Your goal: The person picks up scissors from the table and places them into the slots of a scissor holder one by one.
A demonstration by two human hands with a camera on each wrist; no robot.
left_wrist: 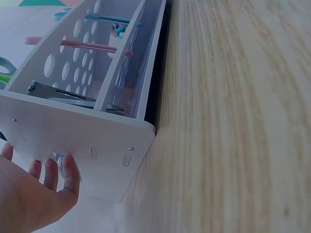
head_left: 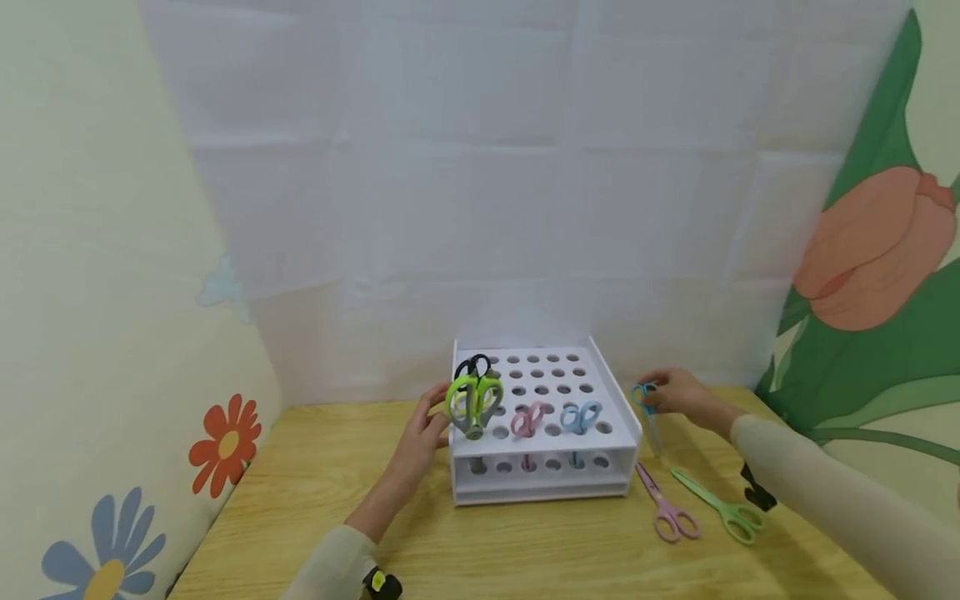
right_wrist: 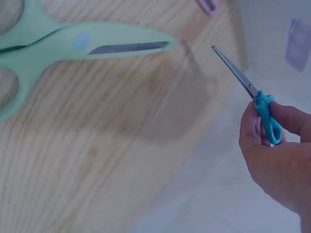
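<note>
My right hand [head_left: 678, 395] pinches a pair of blue scissors [right_wrist: 265, 109] by the handles, blades pointing down, to the right of a white holed rack [head_left: 540, 477]. Fingers of my left hand [head_left: 420, 433] touch the rack's left side wall, as the left wrist view [left_wrist: 43, 189] also shows. In the rack's front row stand green-and-grey scissors [head_left: 474, 404], pink scissors [head_left: 528, 419] and light blue scissors [head_left: 581, 417]. Black-handled scissors [head_left: 474, 364] stand behind the green-and-grey ones.
Pink scissors [head_left: 666, 508] and light green scissors [head_left: 723, 506] lie on the wooden table [head_left: 525, 550], right of the rack's front corner. A white sheet [head_left: 465, 183] hangs behind the table. Walls painted with flowers flank it.
</note>
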